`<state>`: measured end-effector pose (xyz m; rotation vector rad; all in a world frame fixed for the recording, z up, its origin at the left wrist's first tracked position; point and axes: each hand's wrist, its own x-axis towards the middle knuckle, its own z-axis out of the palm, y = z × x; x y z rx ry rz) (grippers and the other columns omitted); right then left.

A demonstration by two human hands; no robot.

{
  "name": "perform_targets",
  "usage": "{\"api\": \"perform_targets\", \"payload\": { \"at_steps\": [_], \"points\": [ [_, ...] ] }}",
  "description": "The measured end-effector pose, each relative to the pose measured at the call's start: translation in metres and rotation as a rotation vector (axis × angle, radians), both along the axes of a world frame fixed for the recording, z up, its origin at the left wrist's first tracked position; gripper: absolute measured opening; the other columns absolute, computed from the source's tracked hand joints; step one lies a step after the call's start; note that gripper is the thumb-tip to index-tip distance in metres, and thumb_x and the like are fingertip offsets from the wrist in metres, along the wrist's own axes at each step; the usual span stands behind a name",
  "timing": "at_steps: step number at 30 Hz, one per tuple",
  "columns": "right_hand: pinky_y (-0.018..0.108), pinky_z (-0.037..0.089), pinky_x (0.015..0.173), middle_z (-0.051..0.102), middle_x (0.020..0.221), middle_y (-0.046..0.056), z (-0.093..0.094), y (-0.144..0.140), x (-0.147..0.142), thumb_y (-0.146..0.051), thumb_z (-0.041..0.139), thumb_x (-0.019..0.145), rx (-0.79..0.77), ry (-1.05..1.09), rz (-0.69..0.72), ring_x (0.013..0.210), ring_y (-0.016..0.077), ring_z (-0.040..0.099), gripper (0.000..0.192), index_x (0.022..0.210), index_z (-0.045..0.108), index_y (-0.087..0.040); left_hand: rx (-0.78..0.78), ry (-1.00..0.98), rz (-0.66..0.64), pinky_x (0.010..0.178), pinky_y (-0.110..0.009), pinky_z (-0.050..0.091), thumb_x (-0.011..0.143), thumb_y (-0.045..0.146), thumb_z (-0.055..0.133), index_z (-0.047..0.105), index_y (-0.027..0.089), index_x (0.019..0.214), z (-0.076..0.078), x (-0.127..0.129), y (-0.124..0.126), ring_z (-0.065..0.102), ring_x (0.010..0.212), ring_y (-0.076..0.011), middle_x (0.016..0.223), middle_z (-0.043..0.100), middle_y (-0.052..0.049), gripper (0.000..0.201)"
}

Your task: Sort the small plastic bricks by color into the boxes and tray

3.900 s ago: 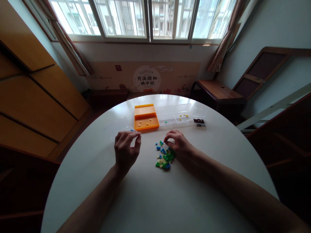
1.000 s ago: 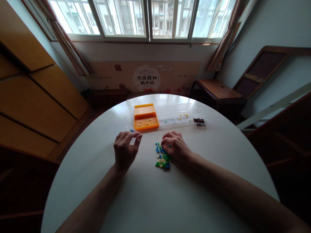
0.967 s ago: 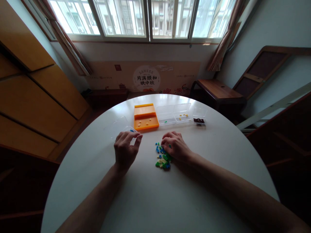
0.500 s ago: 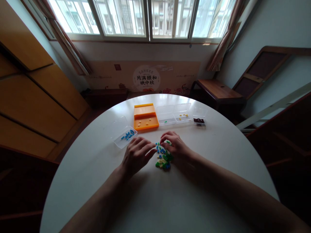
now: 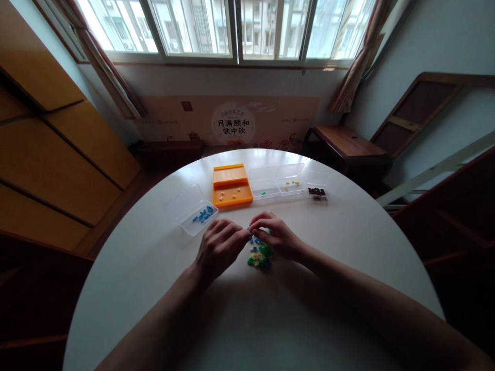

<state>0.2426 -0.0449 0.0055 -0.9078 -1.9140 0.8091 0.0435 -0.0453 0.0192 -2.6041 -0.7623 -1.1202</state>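
Two hands, left hand [image 5: 218, 249] and right hand [image 5: 275, 239], pinch narrowly at the small pile of green, blue and cream plastic bricks [image 5: 260, 254] mid-counter; whether they hold bricks I cannot tell. Few blue bricks lie sorted in the clear plastic box [image 5: 193, 214] left; most remain.

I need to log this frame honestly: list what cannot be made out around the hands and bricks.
Head view only:
- Whether the left hand or right hand pinches a brick: their fingers meet and cover it.
- Part of the brick pile: under the right hand.
- Contents of the dark-filled box: too small.
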Motion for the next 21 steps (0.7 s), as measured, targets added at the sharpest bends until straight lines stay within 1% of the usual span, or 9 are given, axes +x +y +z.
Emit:
{"api": "perform_targets", "payload": {
  "at_steps": [4, 7, 9, 11, 14, 16, 18, 21],
  "points": [
    [0.035, 0.046, 0.086, 0.064, 0.093, 0.005, -0.002, 0.001, 0.000, -0.021, 0.060, 0.087, 0.003, 0.035, -0.002, 0.092, 0.0186, 0.058, 0.011, 0.085, 0.071, -0.021, 0.008, -0.004, 0.003, 0.070, -0.029, 0.041, 0.086, 0.017, 0.062, 0.061, 0.020, 0.087, 0.001, 0.000, 0.000, 0.054, 0.069, -0.0130, 0.072, 0.065, 0.001, 0.003],
    [0.037, 0.045, 0.088, 0.064, 0.094, 0.005, -0.004, 0.003, 0.003, -0.017, 0.061, 0.085, 0.021, -0.015, -0.049, 0.094, 0.0193, 0.058, 0.011, 0.087, 0.071, -0.021, -0.009, -0.041, 0.060, 0.072, -0.029, 0.043, 0.086, 0.019, 0.063, 0.063, 0.021, 0.086, 0.000, -0.004, 0.004, 0.056, 0.070, -0.0139, 0.074, 0.066, 0.000, 0.002],
    [0.039, 0.044, 0.090, 0.064, 0.095, 0.006, -0.008, 0.006, 0.008, -0.014, 0.061, 0.082, 0.040, -0.082, -0.104, 0.096, 0.0205, 0.057, 0.014, 0.088, 0.071, -0.022, -0.015, -0.138, 0.155, 0.073, -0.030, 0.045, 0.085, 0.021, 0.064, 0.065, 0.021, 0.083, -0.001, -0.010, 0.009, 0.057, 0.072, -0.0149, 0.075, 0.067, 0.000, 0.002],
    [0.042, 0.043, 0.092, 0.064, 0.097, 0.006, -0.013, 0.009, 0.014, -0.010, 0.062, 0.079, 0.059, -0.152, -0.142, 0.099, 0.0219, 0.056, 0.018, 0.088, 0.071, -0.022, -0.019, -0.272, 0.292, 0.073, -0.030, 0.047, 0.085, 0.024, 0.064, 0.066, 0.020, 0.082, -0.004, -0.018, 0.016, 0.058, 0.073, -0.0158, 0.076, 0.068, -0.002, 0.006],
    [0.043, 0.042, 0.092, 0.064, 0.099, 0.005, -0.020, 0.013, 0.022, -0.006, 0.062, 0.076, 0.087, -0.229, -0.155, 0.100, 0.0226, 0.055, 0.023, 0.088, 0.071, -0.023, -0.058, -0.423, 0.514, 0.068, -0.030, 0.047, 0.084, 0.032, 0.065, 0.068, 0.017, 0.081, -0.007, -0.030, 0.027, 0.059, 0.072, -0.0171, 0.075, 0.068, -0.004, 0.015],
    [0.044, 0.040, 0.093, 0.064, 0.100, 0.005, -0.022, 0.014, 0.026, -0.005, 0.061, 0.075, 0.102, -0.260, -0.152, 0.099, 0.0223, 0.055, 0.024, 0.088, 0.070, -0.023, -0.119, -0.522, 0.626, 0.063, -0.028, 0.047, 0.083, 0.034, 0.064, 0.070, 0.016, 0.083, -0.008, -0.035, 0.032, 0.059, 0.069, -0.0167, 0.074, 0.068, -0.004, 0.019],
    [0.044, 0.039, 0.094, 0.064, 0.100, 0.005, -0.023, 0.014, 0.027, -0.004, 0.060, 0.075, 0.110, -0.285, -0.141, 0.100, 0.0222, 0.054, 0.025, 0.089, 0.070, -0.023, -0.175, -0.606, 0.686, 0.060, -0.027, 0.046, 0.084, 0.035, 0.062, 0.071, 0.015, 0.089, -0.009, -0.038, 0.035, 0.060, 0.068, -0.0162, 0.076, 0.068, -0.004, 0.023],
    [0.045, 0.037, 0.094, 0.064, 0.101, 0.005, -0.021, 0.013, 0.028, -0.004, 0.060, 0.074, 0.106, -0.313, -0.122, 0.101, 0.0224, 0.054, 0.026, 0.089, 0.070, -0.022, -0.206, -0.658, 0.710, 0.061, -0.026, 0.047, 0.085, 0.035, 0.059, 0.071, 0.015, 0.095, -0.008, -0.038, 0.035, 0.061, 0.072, -0.0162, 0.082, 0.069, -0.005, 0.025]
  ]
}}
